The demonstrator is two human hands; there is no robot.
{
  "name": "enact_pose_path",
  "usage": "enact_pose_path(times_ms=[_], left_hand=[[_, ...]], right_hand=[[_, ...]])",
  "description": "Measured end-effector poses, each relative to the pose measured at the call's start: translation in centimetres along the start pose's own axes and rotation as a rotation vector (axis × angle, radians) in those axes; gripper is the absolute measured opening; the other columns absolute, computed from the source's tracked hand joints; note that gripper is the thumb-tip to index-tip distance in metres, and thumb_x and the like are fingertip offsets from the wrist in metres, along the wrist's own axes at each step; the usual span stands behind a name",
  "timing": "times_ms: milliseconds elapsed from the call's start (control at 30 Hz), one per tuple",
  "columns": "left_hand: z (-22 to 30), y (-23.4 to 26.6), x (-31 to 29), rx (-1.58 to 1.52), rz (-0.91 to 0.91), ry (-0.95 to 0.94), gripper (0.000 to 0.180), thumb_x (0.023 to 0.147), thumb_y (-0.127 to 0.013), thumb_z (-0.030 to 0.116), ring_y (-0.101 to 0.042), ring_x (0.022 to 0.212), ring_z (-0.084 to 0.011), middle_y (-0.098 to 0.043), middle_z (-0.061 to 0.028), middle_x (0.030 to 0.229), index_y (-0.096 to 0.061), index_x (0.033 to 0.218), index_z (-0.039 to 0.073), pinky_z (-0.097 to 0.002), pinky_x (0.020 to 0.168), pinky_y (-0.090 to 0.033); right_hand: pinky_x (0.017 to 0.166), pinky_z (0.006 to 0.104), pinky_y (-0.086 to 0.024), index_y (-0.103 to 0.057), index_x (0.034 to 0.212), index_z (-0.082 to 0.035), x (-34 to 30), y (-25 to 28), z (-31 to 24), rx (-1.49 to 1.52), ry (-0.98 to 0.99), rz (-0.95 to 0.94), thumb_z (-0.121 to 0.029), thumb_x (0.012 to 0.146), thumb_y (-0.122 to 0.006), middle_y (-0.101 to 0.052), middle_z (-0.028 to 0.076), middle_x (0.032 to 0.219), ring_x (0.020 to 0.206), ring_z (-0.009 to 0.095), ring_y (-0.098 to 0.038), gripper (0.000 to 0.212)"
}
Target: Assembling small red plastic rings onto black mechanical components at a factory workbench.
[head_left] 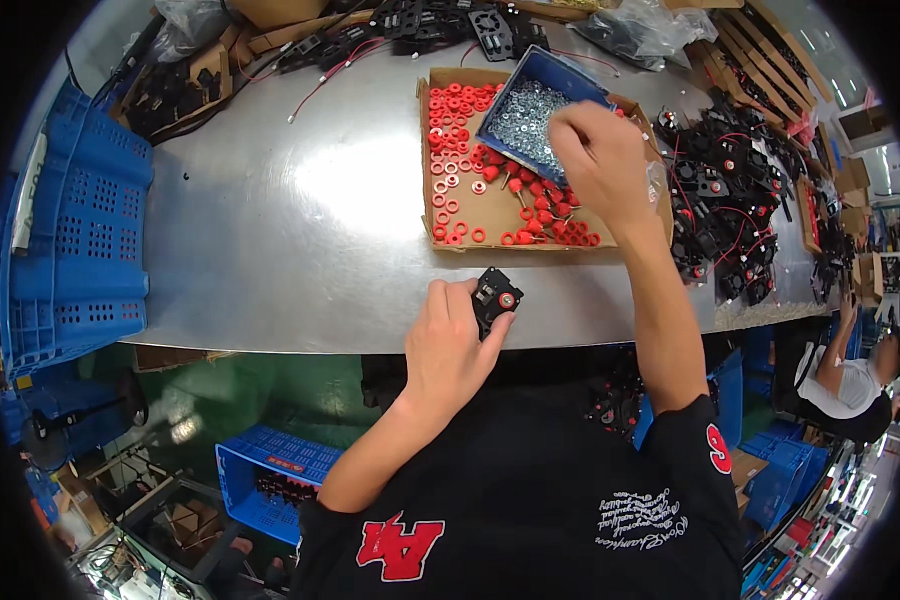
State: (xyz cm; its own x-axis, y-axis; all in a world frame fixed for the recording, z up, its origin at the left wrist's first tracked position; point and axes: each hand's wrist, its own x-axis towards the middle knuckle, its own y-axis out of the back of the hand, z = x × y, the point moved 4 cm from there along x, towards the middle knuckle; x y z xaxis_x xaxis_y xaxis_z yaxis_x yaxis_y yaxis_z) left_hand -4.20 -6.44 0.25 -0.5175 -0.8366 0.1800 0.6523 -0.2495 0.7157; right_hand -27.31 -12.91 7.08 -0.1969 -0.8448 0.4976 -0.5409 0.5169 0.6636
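Near the table's front edge, my left hand (447, 335) grips a small black plastic part (492, 298) with a red ring and a metal centre on its top. My right hand (602, 150) is over the right side of a blue bin (518, 62) full of small silvery washers or nuts (528, 118). Its fingers are curled together; whether anything is pinched in them is hidden. The bin stands in a shallow cardboard tray (470, 205), among red rings (453, 105) and red knobs with metal pins (542, 215).
Black assemblies with red wires (730, 190) pile up at the right. More black parts (430, 25) and plastic bags line the back. A blue crate (85, 220) borders the left end, another blue crate (270, 465) sits below the table. A person (845, 385) is at the far right.
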Motion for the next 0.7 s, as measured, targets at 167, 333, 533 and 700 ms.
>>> enact_pose_path(times_ms=[167, 333, 533, 700], left_hand=[[-0.3, -0.2, -0.2, 0.026, -0.015, 0.001, 0.046, 0.082, -0.078, 0.027, -0.062, 0.083, -0.0331, -0.053, -0.0142, 0.098, -0.056, 0.111, -0.001, -0.0417, 0.065, -0.052], [-0.1, -0.2, 0.2, 0.019, -0.034, -0.005, 0.046, 0.082, -0.077, 0.027, -0.062, 0.083, -0.0333, -0.053, -0.0143, 0.098, -0.055, 0.112, -0.001, -0.0424, 0.065, -0.052], [-0.3, -0.2, 0.0, 0.031, -0.012, -0.028, 0.045, 0.082, -0.077, 0.025, -0.063, 0.084, -0.0338, -0.053, -0.0144, 0.098, -0.055, 0.112, 0.0, -0.0427, 0.065, -0.052], [0.1, 0.0, 0.1, 0.039, -0.031, -0.032, 0.045, 0.081, -0.077, 0.022, -0.062, 0.085, -0.0338, -0.053, -0.0146, 0.098, -0.055, 0.113, 0.0, -0.042, 0.067, -0.052]], right_hand=[[0.068, 0.0273, -0.049, -0.076, 0.094, 0.0, -9.3, -1.4, -1.8, 0.455, -0.302, -0.247, -0.002, 0.082, -0.065, -0.069, 0.007, 0.084, 0.073, 0.013, -0.062, 0.016], [0.068, 0.026, -0.052, -0.075, 0.1, 0.0, -14.2, -2.1, -2.9, 0.647, -0.651, -0.282, -0.001, 0.082, -0.07, -0.072, 0.008, 0.091, 0.076, 0.014, -0.067, 0.019], [0.064, 0.0285, -0.053, -0.074, 0.097, -0.001, -14.3, -2.1, -4.0, 0.412, -0.241, -0.243, -0.002, 0.082, -0.073, -0.07, 0.01, 0.085, 0.073, 0.018, -0.068, 0.015], [0.061, 0.0309, -0.052, -0.074, 0.096, -0.002, -14.2, -2.2, -4.2, 0.347, -0.172, -0.264, -0.003, 0.082, -0.074, -0.068, 0.009, 0.085, 0.071, 0.02, -0.066, 0.014]])
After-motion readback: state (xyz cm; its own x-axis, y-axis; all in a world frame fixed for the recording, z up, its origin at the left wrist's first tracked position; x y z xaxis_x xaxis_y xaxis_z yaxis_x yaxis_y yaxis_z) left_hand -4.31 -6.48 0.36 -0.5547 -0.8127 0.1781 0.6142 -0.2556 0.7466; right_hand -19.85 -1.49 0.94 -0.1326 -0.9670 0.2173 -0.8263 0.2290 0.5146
